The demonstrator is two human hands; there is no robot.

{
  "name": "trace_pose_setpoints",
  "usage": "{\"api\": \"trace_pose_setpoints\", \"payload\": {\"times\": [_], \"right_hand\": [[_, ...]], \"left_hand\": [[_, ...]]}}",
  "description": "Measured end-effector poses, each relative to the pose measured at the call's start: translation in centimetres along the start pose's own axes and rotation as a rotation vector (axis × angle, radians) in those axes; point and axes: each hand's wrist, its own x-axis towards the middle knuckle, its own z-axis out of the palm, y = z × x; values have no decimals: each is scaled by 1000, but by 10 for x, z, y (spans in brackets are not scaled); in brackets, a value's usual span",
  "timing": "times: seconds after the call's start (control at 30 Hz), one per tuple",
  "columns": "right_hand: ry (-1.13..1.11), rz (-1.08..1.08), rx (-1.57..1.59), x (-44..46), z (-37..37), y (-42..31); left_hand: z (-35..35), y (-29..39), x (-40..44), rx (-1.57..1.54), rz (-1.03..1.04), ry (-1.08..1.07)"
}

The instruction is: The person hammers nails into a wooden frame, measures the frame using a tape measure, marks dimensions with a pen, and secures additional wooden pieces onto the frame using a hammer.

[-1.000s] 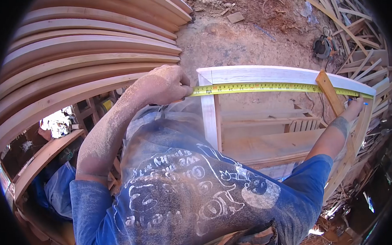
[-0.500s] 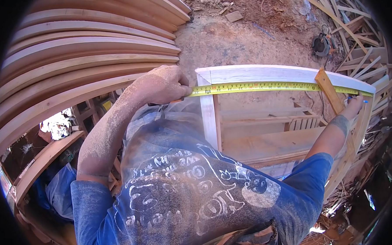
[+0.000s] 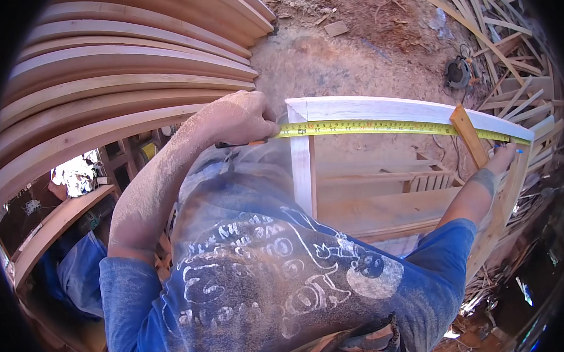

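A yellow tape measure [image 3: 368,127] stretches along the inner edge of the pale top rail of a wooden frame [image 3: 379,105]. My left hand [image 3: 245,118], dusty with sawdust, is closed on the tape's near end, just left of the frame's corner; a dark and orange part shows under it. At the far right corner of the frame, my right hand [image 3: 506,152] is closed at the tape's other end, with a small blue item at its fingers. A short brown wooden strip [image 3: 469,135] crosses over the tape slantwise near my right hand.
Long wooden boards [image 3: 132,66] are lined up at the upper left. A round power tool [image 3: 458,72] lies on the dirt ground. Scrap wood strips [image 3: 522,52] are heaped along the right. A blue bag [image 3: 83,273] sits at the lower left.
The view has shifted slightly. More of the dark and orange part shows under my left hand. My right hand is slightly lower and further left in view; the tape remains stretched.
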Motion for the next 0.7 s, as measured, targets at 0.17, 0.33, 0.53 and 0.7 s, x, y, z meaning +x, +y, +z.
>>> {"api": "trace_pose_setpoints", "payload": {"times": [0.17, 0.33, 0.53, 0.7], "right_hand": [[-13, 5, -1, 12, 2, 2], [-31, 8, 66, 17, 1, 3], [20, -155, -177, -61, 7, -8], [175, -180, -206, -158, 3, -49]], "left_hand": [[-6, -2, 2, -22, 17, -40], [-9, -3, 6, -16, 29, -71], [-7, -4, 6, -16, 34, -51], [-8, 0, -11, 40, 57, 32]]}}
